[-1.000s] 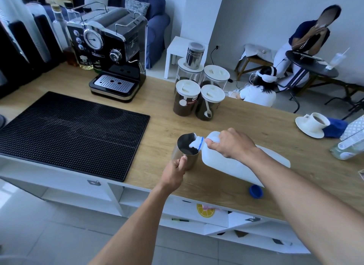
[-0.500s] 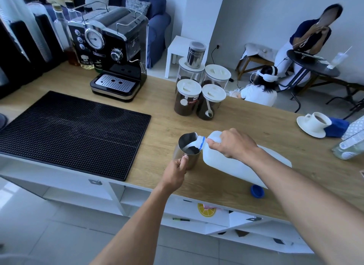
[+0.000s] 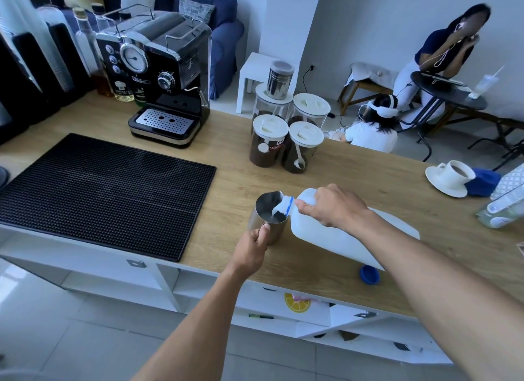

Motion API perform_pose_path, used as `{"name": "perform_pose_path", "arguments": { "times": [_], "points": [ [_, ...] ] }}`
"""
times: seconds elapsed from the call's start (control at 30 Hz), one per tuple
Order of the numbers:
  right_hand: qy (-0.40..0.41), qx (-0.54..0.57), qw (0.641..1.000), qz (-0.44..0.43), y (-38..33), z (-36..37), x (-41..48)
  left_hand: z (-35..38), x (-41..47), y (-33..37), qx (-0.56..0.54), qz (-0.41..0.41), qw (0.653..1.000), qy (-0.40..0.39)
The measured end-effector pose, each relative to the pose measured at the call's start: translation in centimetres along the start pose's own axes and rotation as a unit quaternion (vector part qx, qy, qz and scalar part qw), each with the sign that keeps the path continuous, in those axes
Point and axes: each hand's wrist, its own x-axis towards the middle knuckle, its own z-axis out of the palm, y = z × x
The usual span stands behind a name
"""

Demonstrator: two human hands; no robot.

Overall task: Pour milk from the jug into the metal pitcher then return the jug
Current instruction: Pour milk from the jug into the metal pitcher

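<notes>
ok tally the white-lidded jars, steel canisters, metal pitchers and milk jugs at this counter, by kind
white-lidded jars: 4
steel canister: 1
metal pitcher: 1
milk jug: 1
total: 7

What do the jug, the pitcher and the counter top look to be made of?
Jug: white matte plastic, judging by its soft sheen and moulded shape. Pitcher: bare metal, probably stainless steel; its wall mirrors light. Counter top: pale wood grain with a satin finish; solid wood or laminate cannot be told.
</notes>
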Motion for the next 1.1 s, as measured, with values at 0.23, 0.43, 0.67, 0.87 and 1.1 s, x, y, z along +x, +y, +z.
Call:
{"name": "perform_pose_path", "arguments": {
  "times": [0.23,0.43,0.67,0.87,1.1],
  "points": [
    [0.001,0.005,1.000,0.004,-0.04,0.01,0.11,-0.02,-0.03,-0.01,0.004,-0.002,1.000,0.004],
    [-0.015,0.004,1.000,0.007,-0.13,-0.09,0.19,-0.10,-0.08,0.08,0.002,-0.004,1.000,0.003],
    [-0.020,0.003,1.000,0.012,-0.24,-0.29,0.34,-0.18,-0.21,0.35,-0.005,-0.002,1.000,-0.002],
    [-0.023,-0.001,1.000,0.011,-0.27,-0.24,0.54,-0.25,-0.22,0.32,0.005,-0.004,1.000,0.000],
    [-0.027,-0.007,1.000,0.004,-0.31,-0.31,0.75,-0.27,-0.40,0.51,0.023,0.002,1.000,0.004]
  ]
}}
